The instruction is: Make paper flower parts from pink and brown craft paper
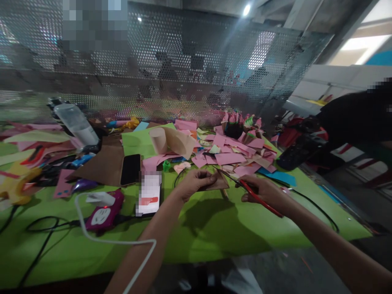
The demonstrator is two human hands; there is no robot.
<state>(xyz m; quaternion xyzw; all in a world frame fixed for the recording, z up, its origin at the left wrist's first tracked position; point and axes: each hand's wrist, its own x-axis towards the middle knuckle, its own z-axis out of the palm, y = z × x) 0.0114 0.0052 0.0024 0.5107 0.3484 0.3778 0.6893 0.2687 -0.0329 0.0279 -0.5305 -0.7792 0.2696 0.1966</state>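
My left hand [197, 181] pinches a small brown piece of paper [219, 183] above the green table. My right hand [260, 190] is closed round the red handles of a pair of scissors [259, 199]. The scissor blades point left and reach the upper edge of the brown piece; whether they are cutting into it is too small to tell. Both hands cast a shadow on the table below.
Pink paper scraps [231, 158] and a curled tan sheet [177, 142] lie behind my hands. To the left are a lit phone [149, 194], a dark phone [130, 169], a magenta power socket [105, 212] with cables and a clear bottle [76, 122]. A person stands at the right.
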